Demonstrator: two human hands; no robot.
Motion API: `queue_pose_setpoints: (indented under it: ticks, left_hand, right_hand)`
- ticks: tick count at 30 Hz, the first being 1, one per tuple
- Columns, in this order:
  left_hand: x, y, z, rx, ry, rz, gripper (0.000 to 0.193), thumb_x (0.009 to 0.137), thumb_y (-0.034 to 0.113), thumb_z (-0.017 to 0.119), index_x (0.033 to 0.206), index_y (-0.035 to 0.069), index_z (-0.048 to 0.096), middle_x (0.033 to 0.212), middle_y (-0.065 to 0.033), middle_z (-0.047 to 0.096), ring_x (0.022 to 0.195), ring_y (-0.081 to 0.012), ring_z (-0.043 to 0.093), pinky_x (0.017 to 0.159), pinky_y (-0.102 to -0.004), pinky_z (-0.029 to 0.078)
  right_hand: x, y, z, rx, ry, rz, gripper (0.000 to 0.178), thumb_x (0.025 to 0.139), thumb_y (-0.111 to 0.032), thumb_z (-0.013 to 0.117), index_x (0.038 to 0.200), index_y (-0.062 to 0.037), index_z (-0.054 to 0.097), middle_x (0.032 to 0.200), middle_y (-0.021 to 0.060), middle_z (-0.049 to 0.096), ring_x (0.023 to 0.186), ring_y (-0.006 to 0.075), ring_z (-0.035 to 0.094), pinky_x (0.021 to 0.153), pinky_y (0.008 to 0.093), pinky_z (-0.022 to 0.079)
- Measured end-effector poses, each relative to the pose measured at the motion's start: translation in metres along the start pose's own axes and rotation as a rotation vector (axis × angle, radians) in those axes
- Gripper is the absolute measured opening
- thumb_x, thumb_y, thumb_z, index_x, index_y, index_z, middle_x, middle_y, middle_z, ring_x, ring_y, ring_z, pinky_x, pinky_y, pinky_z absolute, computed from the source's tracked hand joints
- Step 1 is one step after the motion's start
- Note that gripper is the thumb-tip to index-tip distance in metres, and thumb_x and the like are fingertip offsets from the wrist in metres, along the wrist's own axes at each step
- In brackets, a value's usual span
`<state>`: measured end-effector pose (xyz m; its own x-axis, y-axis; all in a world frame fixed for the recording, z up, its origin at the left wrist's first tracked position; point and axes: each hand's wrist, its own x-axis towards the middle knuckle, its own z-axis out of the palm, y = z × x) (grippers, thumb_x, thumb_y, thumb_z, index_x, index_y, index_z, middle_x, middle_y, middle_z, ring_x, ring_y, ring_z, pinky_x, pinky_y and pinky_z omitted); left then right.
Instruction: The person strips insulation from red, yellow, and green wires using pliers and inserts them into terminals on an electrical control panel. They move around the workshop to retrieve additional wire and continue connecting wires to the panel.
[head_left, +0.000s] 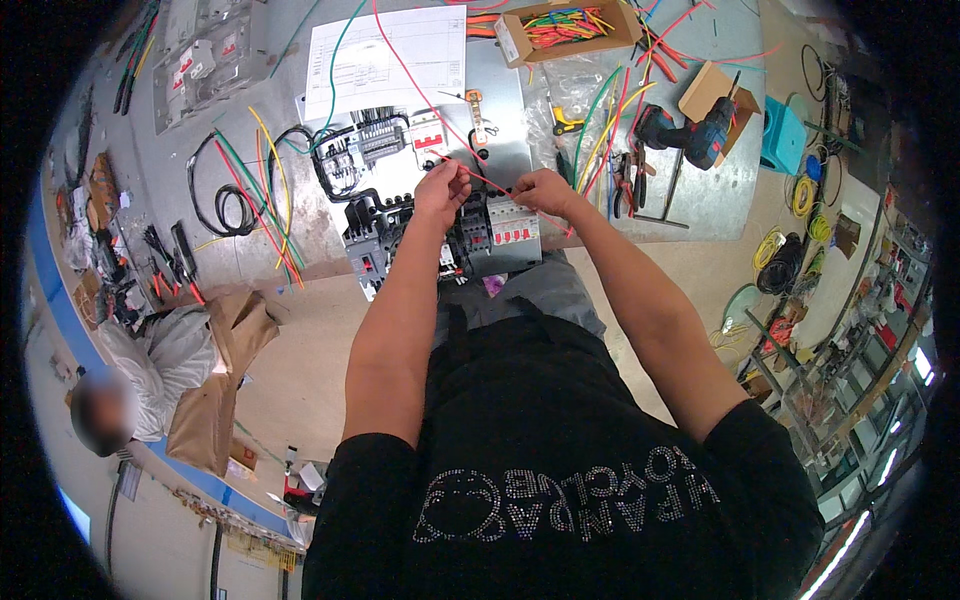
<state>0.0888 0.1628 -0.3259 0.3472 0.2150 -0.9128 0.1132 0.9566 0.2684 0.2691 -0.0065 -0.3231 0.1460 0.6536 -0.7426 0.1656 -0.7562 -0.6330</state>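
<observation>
Your left hand (pixel 441 186) and right hand (pixel 541 188) sit just above the middle of the frame, each pinching one end of a short stretch of red wire (pixel 489 181) pulled between them, over the panel of breakers (pixel 470 235) at the near edge of the grey bench (pixel 700 195). Open room is slim: the bench edge runs right under your wrists, with bare floor below it toward the lower left. To the right of your right hand, pliers (pixel 628 180) and a cordless drill (pixel 690 135) lie near, crossed by loose green and yellow wires (pixel 600 125). To the left, a black cable coil (pixel 225 205) and more coloured wires spread out. A paper diagram (pixel 390 50) lies at the top centre. At the upper right, an open cardboard box (pixel 565 28) holds a heap of coloured wire pieces.
</observation>
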Motion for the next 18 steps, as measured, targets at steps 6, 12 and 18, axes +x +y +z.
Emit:
queue_pose_setpoints:
  ticks: [6,12,18]
  left_hand:
    - [-0.0001,0.0016,-0.0024,0.051,-0.015,0.017,0.017,0.099,0.023,0.061,0.107,0.008,0.064,0.093,-0.0024,0.068,0.079,-0.0119,0.063,0.072,-0.0279,0.057]
    - [0.0035,0.0002,-0.0044,0.037,-0.027,0.011,0.017,0.099,0.023,0.062,0.108,0.008,0.064,0.093,-0.0016,0.068,0.079,-0.0112,0.063,0.072,-0.0273,0.057]
    - [0.0020,0.0003,-0.0037,0.021,-0.022,0.005,0.016,0.099,0.022,0.062,0.107,0.008,0.064,0.093,-0.0013,0.068,0.079,-0.0110,0.064,0.072,-0.0272,0.057]
  right_hand:
    - [-0.0045,-0.0033,-0.0008,0.025,0.014,-0.009,0.018,0.077,-0.016,0.073,0.088,-0.0016,0.074,0.068,0.0065,0.067,0.060,0.0135,0.062,0.058,0.0308,0.050]
    - [-0.0045,-0.0034,-0.0007,0.060,0.016,0.057,0.016,0.077,-0.014,0.074,0.087,-0.0015,0.074,0.067,0.0065,0.067,0.060,0.0134,0.062,0.059,0.0304,0.050]
    - [-0.0018,0.0031,0.0007,0.026,0.020,0.043,0.021,0.074,-0.023,0.076,0.088,-0.0062,0.076,0.073,0.0083,0.071,0.063,0.0175,0.066,0.064,0.0323,0.053]
